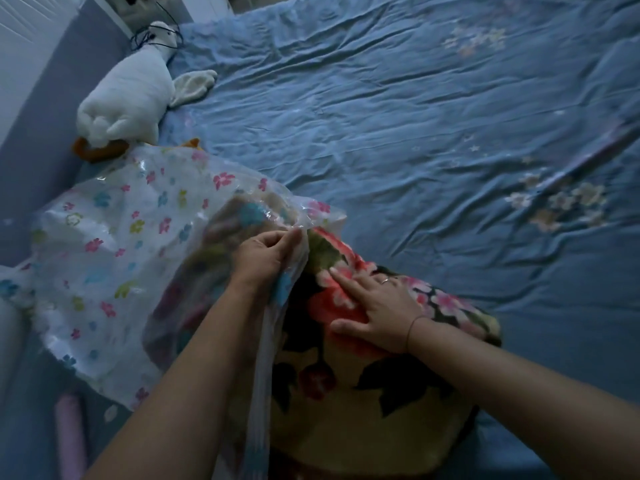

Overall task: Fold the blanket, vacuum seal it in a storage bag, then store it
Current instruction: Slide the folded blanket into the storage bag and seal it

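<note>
My left hand (268,252) pinches slippery storage bag (104,237) mouth edge; right hand (377,311) flat, fingers straight, pressing soft bulky floral blanket (346,403). Best hold: folded edge.

A home bedroom; wide bed (415,116) in blue sheets, plush goose (131,95).

Blanket (363,341) seemingly half inside bag (114,244), on bed (415,116).
</note>
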Action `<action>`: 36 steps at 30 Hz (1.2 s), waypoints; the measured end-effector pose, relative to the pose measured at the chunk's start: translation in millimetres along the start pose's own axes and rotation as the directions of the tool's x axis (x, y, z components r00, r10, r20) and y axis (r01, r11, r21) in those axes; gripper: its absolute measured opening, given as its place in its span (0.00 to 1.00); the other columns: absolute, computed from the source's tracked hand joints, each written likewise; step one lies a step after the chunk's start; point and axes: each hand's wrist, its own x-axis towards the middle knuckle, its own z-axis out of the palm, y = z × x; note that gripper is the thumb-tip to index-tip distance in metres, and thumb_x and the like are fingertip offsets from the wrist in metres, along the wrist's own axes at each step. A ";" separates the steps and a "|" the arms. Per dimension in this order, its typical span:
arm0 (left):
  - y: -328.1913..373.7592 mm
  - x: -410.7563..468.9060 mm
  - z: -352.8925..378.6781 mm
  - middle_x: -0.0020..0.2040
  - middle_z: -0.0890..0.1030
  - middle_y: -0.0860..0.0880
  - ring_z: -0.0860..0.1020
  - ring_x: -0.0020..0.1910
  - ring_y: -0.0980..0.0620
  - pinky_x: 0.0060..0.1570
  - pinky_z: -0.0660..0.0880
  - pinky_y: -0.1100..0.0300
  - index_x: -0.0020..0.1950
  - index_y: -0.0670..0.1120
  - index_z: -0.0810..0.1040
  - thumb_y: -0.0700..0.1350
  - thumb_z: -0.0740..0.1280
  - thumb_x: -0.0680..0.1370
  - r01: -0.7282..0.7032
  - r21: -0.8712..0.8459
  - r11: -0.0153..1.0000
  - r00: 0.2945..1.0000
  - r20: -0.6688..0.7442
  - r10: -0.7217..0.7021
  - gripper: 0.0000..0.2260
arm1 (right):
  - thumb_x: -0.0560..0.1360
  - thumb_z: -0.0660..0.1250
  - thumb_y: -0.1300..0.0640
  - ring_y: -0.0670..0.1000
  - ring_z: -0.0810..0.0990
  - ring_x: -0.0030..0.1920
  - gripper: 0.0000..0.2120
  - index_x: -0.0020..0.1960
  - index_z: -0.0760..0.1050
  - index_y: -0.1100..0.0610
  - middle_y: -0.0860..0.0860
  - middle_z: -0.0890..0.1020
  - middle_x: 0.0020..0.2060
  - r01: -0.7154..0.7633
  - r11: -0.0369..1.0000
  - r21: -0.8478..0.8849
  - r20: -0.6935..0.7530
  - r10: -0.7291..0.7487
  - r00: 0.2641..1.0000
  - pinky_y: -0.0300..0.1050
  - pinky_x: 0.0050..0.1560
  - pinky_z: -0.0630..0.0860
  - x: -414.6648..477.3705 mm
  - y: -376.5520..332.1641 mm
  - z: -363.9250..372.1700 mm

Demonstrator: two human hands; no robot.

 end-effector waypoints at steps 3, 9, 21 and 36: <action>19.0 -44.7 12.4 0.29 0.79 0.49 0.75 0.26 0.57 0.26 0.72 0.67 0.39 0.40 0.79 0.45 0.67 0.76 0.007 -0.051 0.999 0.961 0.275 0.007 0.10 | 0.62 0.38 0.19 0.59 0.68 0.67 0.44 0.74 0.41 0.35 0.52 0.68 0.70 0.083 0.997 -0.006 -0.030 -0.083 0.996 0.56 0.65 0.62 -28.0 -29.1 9.1; 9.8 -88.6 -1.2 0.34 0.81 0.44 0.77 0.30 0.52 0.31 0.76 0.64 0.42 0.39 0.81 0.50 0.69 0.72 0.121 -0.114 0.986 0.925 0.374 -0.070 0.13 | 0.64 0.45 0.23 0.51 0.61 0.73 0.43 0.76 0.47 0.39 0.50 0.63 0.74 0.114 0.983 0.145 -0.006 -0.114 0.993 0.55 0.73 0.54 -52.7 -42.7 -3.8; -10.3 -96.3 6.4 0.32 0.83 0.45 0.79 0.32 0.55 0.34 0.75 0.60 0.38 0.39 0.83 0.47 0.69 0.76 -0.342 0.108 0.934 0.938 -0.020 0.346 0.13 | 0.81 0.50 0.47 0.55 0.78 0.44 0.26 0.50 0.74 0.68 0.63 0.80 0.42 -0.414 -0.744 0.525 0.536 -0.089 0.840 0.51 0.37 0.81 35.5 -55.9 -68.9; -66.0 -76.7 45.2 0.32 0.82 0.53 0.78 0.32 0.55 0.36 0.76 0.51 0.35 0.48 0.82 0.53 0.73 0.73 -0.365 0.525 0.769 0.921 0.079 0.383 0.11 | 0.73 0.42 0.27 0.66 0.74 0.54 0.50 0.68 0.60 0.73 0.68 0.72 0.60 -0.288 -0.820 0.495 0.629 0.109 0.769 0.62 0.49 0.73 50.8 59.7 -71.8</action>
